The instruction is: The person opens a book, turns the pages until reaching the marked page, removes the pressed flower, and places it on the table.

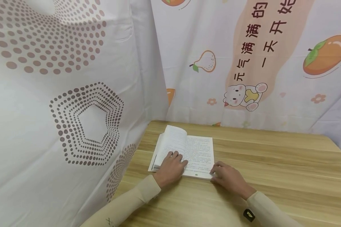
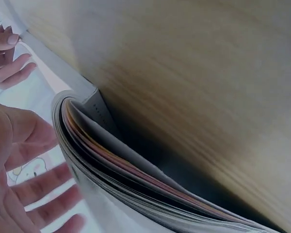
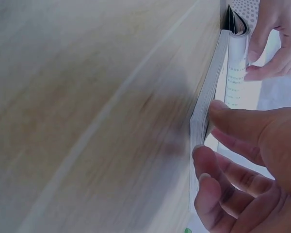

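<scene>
A paperback book [image 1: 198, 154] lies open on the wooden table, with printed text on both sides. Its left-hand pages [image 1: 173, 138] arch up in a thick curl, and their curved edges show close up in the left wrist view. My left hand [image 1: 170, 168] rests on the lower part of those pages, its fingers spread loosely. At the lower right corner of the book, my right hand [image 1: 228, 176] has its fingers curled about the page edge. The right wrist view shows the right thumb [image 3: 228, 116] against the edge of the pages [image 3: 206, 104], the fingertips close beside it.
The wooden table [image 1: 272, 164] extends to the right of the book. A white dotted curtain [image 1: 142, 72] hangs close on the left, and a fruit-printed curtain [image 1: 181, 78] hangs behind the table. A small dark device [image 1: 248, 215] sits at the right sleeve.
</scene>
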Demonstrator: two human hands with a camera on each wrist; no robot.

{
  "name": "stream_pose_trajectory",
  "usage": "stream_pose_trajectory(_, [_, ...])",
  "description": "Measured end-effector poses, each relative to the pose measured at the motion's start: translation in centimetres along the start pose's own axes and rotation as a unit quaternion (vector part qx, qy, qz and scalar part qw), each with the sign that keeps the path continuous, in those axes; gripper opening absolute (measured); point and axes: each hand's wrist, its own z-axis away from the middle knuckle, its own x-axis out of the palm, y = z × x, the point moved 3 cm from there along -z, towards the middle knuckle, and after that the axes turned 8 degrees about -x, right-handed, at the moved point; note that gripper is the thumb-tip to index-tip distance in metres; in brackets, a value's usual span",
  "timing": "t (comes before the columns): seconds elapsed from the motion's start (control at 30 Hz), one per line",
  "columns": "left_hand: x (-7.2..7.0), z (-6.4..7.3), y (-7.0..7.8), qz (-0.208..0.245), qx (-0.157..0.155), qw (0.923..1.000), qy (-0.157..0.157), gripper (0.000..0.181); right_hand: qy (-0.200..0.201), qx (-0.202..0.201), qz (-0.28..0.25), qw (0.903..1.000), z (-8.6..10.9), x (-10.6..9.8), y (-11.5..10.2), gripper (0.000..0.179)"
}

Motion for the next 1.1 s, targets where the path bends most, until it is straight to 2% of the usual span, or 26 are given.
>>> stream_pose_trajectory(0.13, [0.3, 0.1, 0.2, 0.001, -0.003, 1.0, -0.007, 0.013, 0.012, -0.013, 0.041, 0.999, 0.0, -0.1, -0.2, 0.005])
stream_pose_trajectory(0.27, [0.5, 0.1, 0.5, 0.014, 0.013, 0.9998, -0.004, 0.011, 0.041, -0.042, 0.09, 0.9943, -0.1, -0.2, -0.6, 0.004])
stream_pose_trajectory(0.4, [0.7, 0.1, 0.7, 0.036, 0.028, 0.9989, 0.003, 0.01, 0.072, -0.064, 0.109, 0.9894, -0.1, -0.4, -1.0, 0.009])
stream_pose_trajectory(0.5, [0.8, 0.1, 0.8, 0.041, 0.032, 0.9986, 0.01, 0.005, 0.083, -0.057, 0.095, 0.9903, -0.1, -0.6, -1.0, 0.01])
stream_pose_trajectory(0.63, [1.1, 0.2, 1.0, 0.044, 0.032, 0.9984, 0.015, 0.034, 0.077, -0.027, 0.067, 0.9944, -0.1, -0.7, -0.8, 0.01])
stream_pose_trajectory(0.73, [1.4, 0.2, 1.0, 0.046, 0.029, 0.9984, 0.017, 0.046, 0.071, -0.004, 0.048, 0.9963, 0.0, -0.8, -0.7, 0.009])
stream_pose_trajectory(0.93, [1.6, 0.0, 1.0, 0.044, 0.018, 0.9988, 0.006, 0.043, 0.075, 0.028, -0.002, 0.9968, 0.0, -1.1, -0.2, 0.007])
stream_pose_trajectory(1.1, [1.5, 0.0, 0.9, 0.056, 0.012, 0.9983, -0.008, 0.04, 0.073, 0.037, -0.022, 0.9964, -0.1, -1.3, 0.1, 0.004])
